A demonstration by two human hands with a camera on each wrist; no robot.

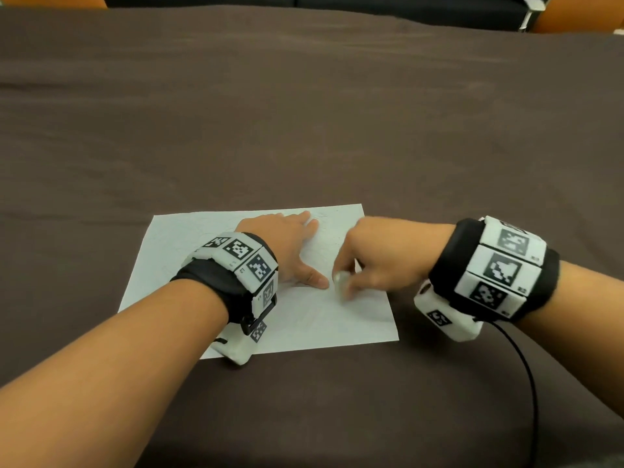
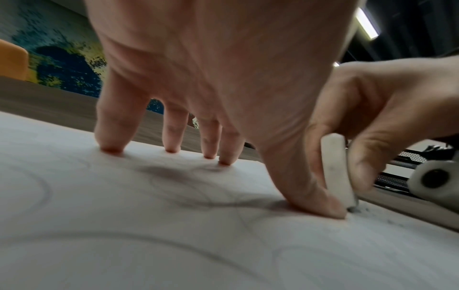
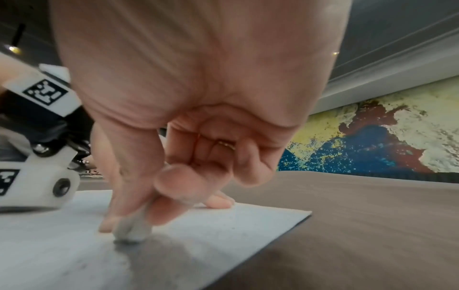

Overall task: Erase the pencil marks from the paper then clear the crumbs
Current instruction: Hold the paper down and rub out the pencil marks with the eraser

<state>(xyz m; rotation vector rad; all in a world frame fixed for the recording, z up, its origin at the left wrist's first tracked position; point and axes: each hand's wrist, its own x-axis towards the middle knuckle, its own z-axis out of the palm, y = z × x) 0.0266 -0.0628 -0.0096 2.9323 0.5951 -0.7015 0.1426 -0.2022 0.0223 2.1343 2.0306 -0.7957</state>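
A white sheet of paper with faint curved pencil lines lies on the brown table. My left hand presses flat on the sheet, fingers spread and straight, fingertips and thumb down on it. Just right of that thumb, my right hand pinches a white eraser between thumb and fingers. The eraser stands on end with its lower tip on the paper, and grey crumbs lie at that tip. In the right wrist view the eraser touches the paper.
The brown table stretches far beyond the paper on all sides. A black cable runs from my right wrist unit toward the near edge. Dark seating and orange chairs stand past the far edge.
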